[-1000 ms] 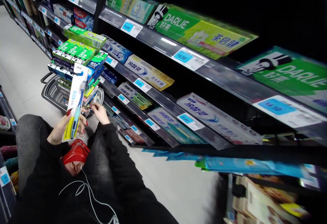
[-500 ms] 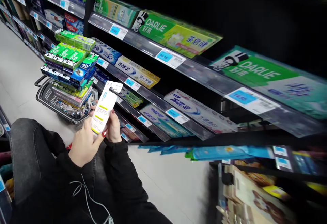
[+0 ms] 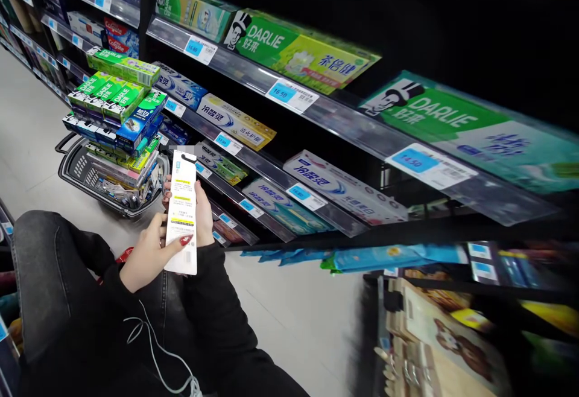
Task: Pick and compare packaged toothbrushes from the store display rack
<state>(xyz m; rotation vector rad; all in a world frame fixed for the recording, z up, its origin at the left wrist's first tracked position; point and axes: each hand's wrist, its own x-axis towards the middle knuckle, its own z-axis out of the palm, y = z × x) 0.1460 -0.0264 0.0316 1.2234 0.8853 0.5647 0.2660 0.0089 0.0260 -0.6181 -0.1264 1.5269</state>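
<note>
A flat white package point(image 3: 181, 204) with a hang hole and yellow-marked print stands nearly upright in front of me, between both hands. My left hand point(image 3: 147, 251) grips its lower left side, the red-nailed thumb lying across the printed face. Along its right edge, my right hand point(image 3: 204, 213) is closed round it, with fingers partly hidden behind the card. What the package contains does not show from this side. Just beyond my hands, a grey shopping basket point(image 3: 75, 171) stands on the floor, with toothpaste boxes point(image 3: 108, 95) stacked high above its rim.
Shelves of toothpaste run along the right, including a green DARLIE box point(image 3: 298, 50) and a white box point(image 3: 344, 186). Price tags line the shelf edge point(image 3: 335, 122). Blue packets point(image 3: 375, 258) and a bear-printed board point(image 3: 456, 336) are at lower right. My bent knee point(image 3: 40, 264) is at left.
The white package has turned from a slant to nearly upright and sits lower in my hands, showing more of its printed face. The left thumb has shifted onto its lower part.
</note>
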